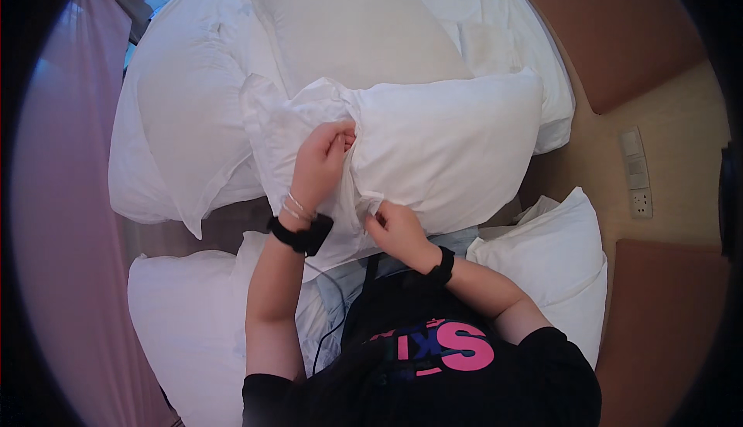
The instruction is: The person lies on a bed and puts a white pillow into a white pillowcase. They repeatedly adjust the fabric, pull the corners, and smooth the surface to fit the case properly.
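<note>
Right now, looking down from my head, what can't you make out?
All in the head view:
Left hand: ends of some fingers, hidden by pillowcase folds.
Inside of the pillowcase: hidden by its own cloth.
Curtain: left side cut off by the dark rim.
Lower brown panel: right side cut off by the rim.

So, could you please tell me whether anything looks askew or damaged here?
One pillow at left lies askew, its corner drooping past the edge of the bed. White fabric is bunched at the left hand and right hand. No spill or damage shows.
</note>
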The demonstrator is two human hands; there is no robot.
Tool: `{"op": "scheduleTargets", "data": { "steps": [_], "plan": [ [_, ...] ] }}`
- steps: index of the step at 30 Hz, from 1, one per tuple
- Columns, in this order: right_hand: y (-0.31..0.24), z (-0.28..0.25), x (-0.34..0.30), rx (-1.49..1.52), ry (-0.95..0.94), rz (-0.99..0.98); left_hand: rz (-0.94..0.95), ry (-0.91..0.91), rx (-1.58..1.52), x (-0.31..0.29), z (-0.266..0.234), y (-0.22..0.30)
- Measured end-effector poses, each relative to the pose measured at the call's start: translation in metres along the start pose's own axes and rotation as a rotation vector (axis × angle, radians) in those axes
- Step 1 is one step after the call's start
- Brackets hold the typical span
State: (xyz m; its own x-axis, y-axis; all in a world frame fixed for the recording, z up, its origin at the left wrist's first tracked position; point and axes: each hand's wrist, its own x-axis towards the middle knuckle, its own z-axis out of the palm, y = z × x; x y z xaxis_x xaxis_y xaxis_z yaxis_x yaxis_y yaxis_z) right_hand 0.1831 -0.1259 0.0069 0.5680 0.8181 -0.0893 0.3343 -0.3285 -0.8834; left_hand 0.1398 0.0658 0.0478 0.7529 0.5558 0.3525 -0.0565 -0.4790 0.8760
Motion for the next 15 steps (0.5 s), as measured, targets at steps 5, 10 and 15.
{"op": "scheduleTargets", "data": {
  "steps": [5, 10, 15],
  "plan": [
    [-0.022, -0.004, 0.023, -0.045, 0.167, -0.026, 0.268, 0.266, 0.553, -0.064, -0.011, -0.004],
    [-0.006, -0.008, 0.027, -0.001, 0.078, -0.171, 0.245, 0.011, 0.916, -0.088, 0.001, -0.022],
    [-0.008, -0.002, -0.010, 0.081, -0.186, -0.545, 0.032, -0.187, 0.517, -0.104, 0.031, -0.077]
  ]
}}
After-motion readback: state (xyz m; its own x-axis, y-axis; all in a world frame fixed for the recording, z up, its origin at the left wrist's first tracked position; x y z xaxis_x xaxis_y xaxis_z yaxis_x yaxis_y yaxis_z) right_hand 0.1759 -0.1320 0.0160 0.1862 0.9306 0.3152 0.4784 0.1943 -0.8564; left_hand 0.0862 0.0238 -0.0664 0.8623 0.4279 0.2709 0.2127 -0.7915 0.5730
